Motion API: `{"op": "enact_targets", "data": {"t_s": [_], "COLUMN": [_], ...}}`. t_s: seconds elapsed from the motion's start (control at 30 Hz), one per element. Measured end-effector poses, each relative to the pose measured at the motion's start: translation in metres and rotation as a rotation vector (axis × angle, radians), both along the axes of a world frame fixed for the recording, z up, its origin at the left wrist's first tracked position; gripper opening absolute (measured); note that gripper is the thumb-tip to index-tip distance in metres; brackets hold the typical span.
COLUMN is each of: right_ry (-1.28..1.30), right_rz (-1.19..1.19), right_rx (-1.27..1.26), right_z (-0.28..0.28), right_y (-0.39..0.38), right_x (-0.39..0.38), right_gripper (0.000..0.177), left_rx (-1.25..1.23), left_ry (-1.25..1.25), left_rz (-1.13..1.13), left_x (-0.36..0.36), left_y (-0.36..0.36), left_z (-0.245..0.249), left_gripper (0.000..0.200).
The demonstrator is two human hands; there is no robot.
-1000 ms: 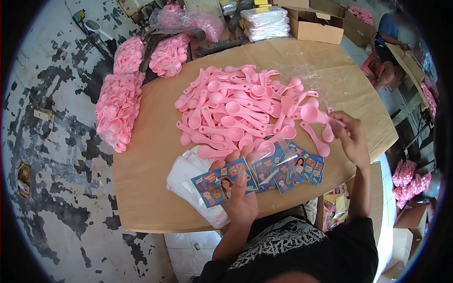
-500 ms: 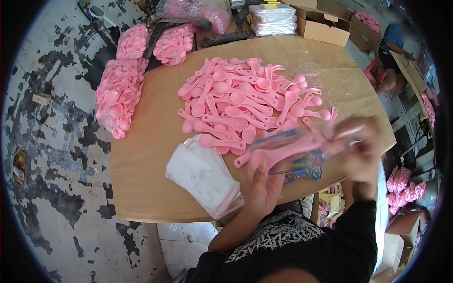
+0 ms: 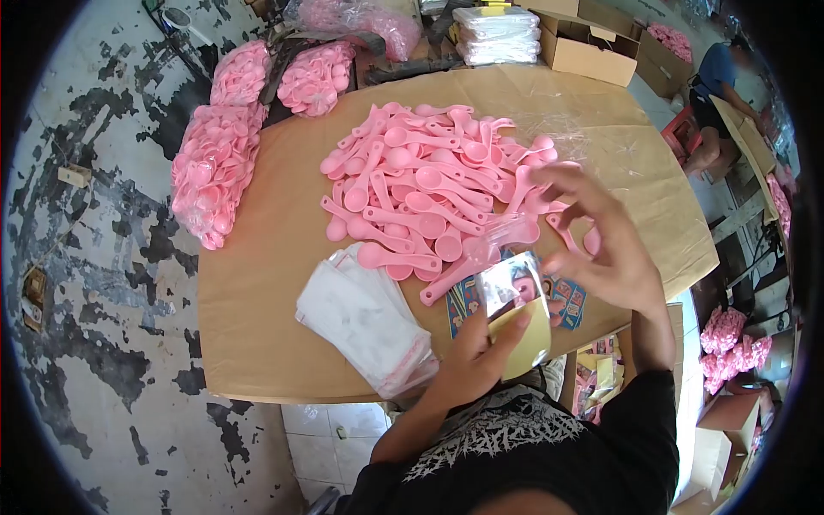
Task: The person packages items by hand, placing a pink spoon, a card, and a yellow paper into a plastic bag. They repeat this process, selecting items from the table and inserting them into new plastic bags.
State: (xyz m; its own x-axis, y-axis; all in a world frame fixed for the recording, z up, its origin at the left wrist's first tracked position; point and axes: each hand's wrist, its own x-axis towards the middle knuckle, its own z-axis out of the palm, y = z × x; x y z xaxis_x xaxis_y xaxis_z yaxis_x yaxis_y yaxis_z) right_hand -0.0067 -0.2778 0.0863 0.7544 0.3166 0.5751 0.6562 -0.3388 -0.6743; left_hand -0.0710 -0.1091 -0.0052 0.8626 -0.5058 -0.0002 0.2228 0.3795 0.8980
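Observation:
My left hand [image 3: 481, 352] is closed around a clear plastic packet [image 3: 506, 275], its fingertips showing past the right edge. Inside the packet are a card with a yellowish side [image 3: 528, 339] and something pink, partly hidden by glare. Just to the upper right, my right hand [image 3: 614, 249] has its fingers spread and curved, holding nothing I can see. Beyond both hands lies a big heap of pink measuring spoons [image 3: 429, 180]. Blue printed cards [image 3: 571, 300] lie under and beside the packet. Left of my left hand is a fanned stack of clear bags [image 3: 356, 313].
Bulging bags of pink spoons [image 3: 219, 172] line the table's left edge. Wrapped plastic stacks [image 3: 496, 39] and a cardboard box [image 3: 588, 51] stand at the back. Below the front edge is a box of packed items [image 3: 601, 365]. Another person [image 3: 717, 94] sits at far right.
The packet has turned from lying lengthwise to tilted upright, with the card's yellowish side showing. My right hand has come off its right end, moved left and opened.

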Motion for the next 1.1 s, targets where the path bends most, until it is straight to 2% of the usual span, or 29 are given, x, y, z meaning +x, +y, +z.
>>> {"op": "enact_targets", "data": {"t_s": [0.07, 0.1, 0.13, 0.17, 0.27, 0.37, 0.47, 0.53, 0.63, 0.73, 0.8, 0.9, 1.03, 1.1], "right_ry": [0.112, 0.261, 0.409, 0.37, 0.35, -0.199, -0.322, -0.349, -0.382, -0.417, -0.429, -0.378, -0.318, -0.272], "right_rz": [0.077, 0.132, 0.186, 0.171, 0.181, -0.059, 0.134, 0.097, 0.072, 0.08, 0.098, 0.154, 0.14, 0.104], "right_rx": [-0.054, -0.067, -0.079, -0.076, -0.191, -0.185, -0.359, -0.4, -0.463, -0.473, -0.506, -0.505, -0.36, -0.259], "right_z": [-0.012, -0.018, -0.023, -0.026, -0.022, -0.036, -0.024, -0.029, -0.04, -0.047, -0.049, -0.049, -0.053, -0.046], "right_y": [-0.003, -0.005, -0.007, -0.003, -0.003, 0.009, 0.002, 0.007, 0.007, 0.005, 0.002, -0.001, -0.004, -0.009], "right_x": [0.004, 0.004, 0.003, 0.003, 0.006, 0.013, 0.012, 0.011, 0.018, 0.022, 0.023, 0.025, 0.031, 0.029], "right_gripper": [0.024, 0.022, 0.019, 0.014, 0.013, 0.016, 0.02, 0.024, 0.025, 0.023, 0.019, 0.014, 0.013, 0.013], "left_rx": [0.098, 0.146, 0.183, 0.221, 0.304, 0.259, 0.248, 0.172, 0.276, 0.602, 0.63, 0.664, 0.75, 0.564], "left_ry": [-0.126, -0.187, -0.193, -0.201, -0.175, -0.134, -0.126, -0.136, -0.136, -0.113, -0.158, -0.269, -0.401, -0.351], "left_rz": [-0.042, -0.064, 0.011, 0.088, 0.362, 0.463, 0.457, 0.43, 0.443, 0.251, 0.226, 0.193, 0.177, 0.22], "left_x": [0.0, 0.0, -0.001, -0.002, -0.006, 0.005, 0.009, 0.01, 0.009, 0.009, 0.012, 0.017, 0.019, 0.017], "left_y": [0.012, 0.015, 0.016, 0.016, 0.015, 0.009, 0.005, 0.0, -0.003, 0.011, 0.011, 0.012, 0.01, 0.003], "left_z": [0.001, 0.002, 0.002, 0.005, 0.013, 0.011, 0.011, 0.012, 0.017, 0.021, 0.019, 0.009, 0.004, 0.019], "left_gripper": [0.042, 0.043, 0.043, 0.043, 0.037, 0.035, 0.034, 0.033, 0.031, 0.036, 0.036, 0.037, 0.035, 0.034]}}
